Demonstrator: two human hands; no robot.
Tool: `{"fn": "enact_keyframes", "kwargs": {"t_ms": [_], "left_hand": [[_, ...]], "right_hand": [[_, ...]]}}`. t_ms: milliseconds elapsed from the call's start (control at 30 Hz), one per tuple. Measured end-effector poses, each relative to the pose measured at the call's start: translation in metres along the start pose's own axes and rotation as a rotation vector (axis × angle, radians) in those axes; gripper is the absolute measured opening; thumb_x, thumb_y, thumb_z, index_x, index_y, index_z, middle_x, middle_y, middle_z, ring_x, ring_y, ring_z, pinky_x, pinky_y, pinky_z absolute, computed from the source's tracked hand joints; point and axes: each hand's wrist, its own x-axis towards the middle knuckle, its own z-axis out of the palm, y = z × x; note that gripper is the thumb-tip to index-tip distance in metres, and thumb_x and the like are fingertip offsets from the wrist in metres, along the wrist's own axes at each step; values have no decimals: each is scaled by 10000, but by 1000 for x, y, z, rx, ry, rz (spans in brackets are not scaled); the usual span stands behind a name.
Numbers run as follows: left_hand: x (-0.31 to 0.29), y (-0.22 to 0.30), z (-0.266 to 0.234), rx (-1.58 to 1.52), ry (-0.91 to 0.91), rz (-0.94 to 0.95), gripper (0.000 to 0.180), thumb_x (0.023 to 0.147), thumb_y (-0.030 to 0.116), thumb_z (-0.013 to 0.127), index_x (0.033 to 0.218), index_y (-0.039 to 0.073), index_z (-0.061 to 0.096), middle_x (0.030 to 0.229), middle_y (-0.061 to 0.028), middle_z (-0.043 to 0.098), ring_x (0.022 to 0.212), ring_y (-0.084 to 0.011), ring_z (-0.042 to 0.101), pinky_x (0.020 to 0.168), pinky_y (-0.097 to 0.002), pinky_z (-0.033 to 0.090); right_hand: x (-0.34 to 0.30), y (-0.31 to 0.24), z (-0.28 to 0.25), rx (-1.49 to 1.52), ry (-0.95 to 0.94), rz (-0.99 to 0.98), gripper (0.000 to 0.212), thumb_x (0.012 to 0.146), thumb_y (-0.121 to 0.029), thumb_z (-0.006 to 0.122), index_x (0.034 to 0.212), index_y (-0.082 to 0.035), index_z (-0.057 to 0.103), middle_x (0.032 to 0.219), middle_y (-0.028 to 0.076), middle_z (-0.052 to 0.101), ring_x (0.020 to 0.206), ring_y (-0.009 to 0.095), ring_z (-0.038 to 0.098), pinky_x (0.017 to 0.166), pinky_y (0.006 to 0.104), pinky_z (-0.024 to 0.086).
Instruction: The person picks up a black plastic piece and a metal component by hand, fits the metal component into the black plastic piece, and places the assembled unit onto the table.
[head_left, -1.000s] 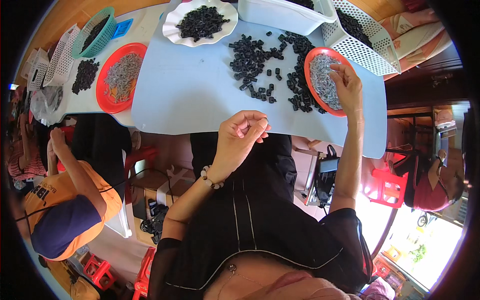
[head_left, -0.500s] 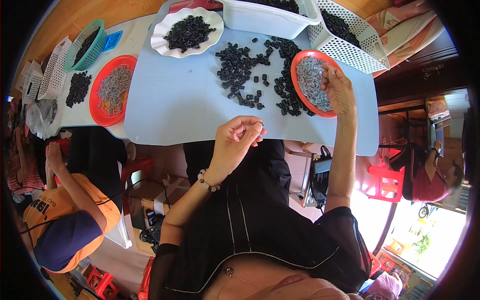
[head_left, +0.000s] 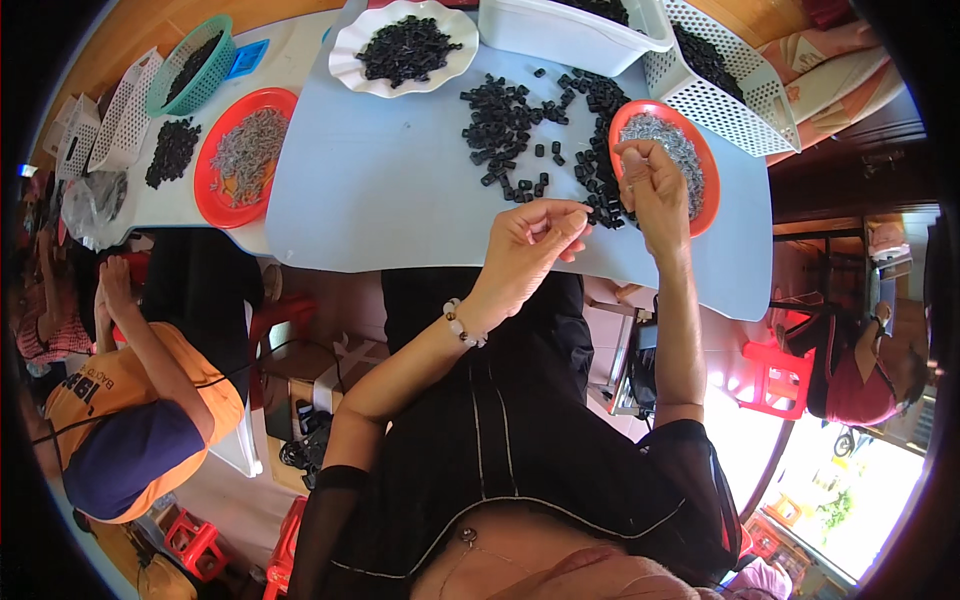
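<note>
My left hand [head_left: 532, 250], with a beaded bracelet on its wrist, is over the front edge of the light blue table [head_left: 370, 190]. Its thumb and fingertips are pinched together; whatever they hold is too small to make out. Fingers curled and closed, my right hand [head_left: 657, 200] is above the left rim of a red plate [head_left: 712, 180] heaped with small silvery metal pieces [head_left: 672, 140]. Anything between those fingers is hidden. Small black plastic parts [head_left: 500, 115] lie scattered between the plate and the middle of the table, some just beyond my left fingertips.
A white scalloped plate [head_left: 345, 60] of small black pieces, a white tub [head_left: 570, 35] and a perforated white basket [head_left: 745, 115] line the far side. On the left table are another red plate [head_left: 212, 195] and a green basket [head_left: 215, 75]. A person in orange [head_left: 215, 375] sits there.
My right hand has drawn back from the metal pieces to the plate's left rim. My left hand has moved right, closer to it. The whole view has shifted slightly.
</note>
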Motion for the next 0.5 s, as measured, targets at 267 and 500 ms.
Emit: {"fn": "enact_keyframes", "kwargs": {"t_ms": [267,500], "left_hand": [[-9,0,-7,-85,-17,120,222,916,93,690,1108,-17,683,909,-62,691,776,-99,635,715,-234,527],[-15,-1,-10,-77,33,185,193,899,67,707,1058,-38,682,817,-38,676,711,-61,605,649,-210,512]], "right_hand": [[-22,-30,33,-252,2,-229,134,959,-124,621,1051,-26,620,596,-20,473,550,49,404,511,237,351],[-32,-39,48,-326,-43,-307,133,947,-97,617,1067,-39,617,606,48,547,532,97,505,509,264,398]]}}
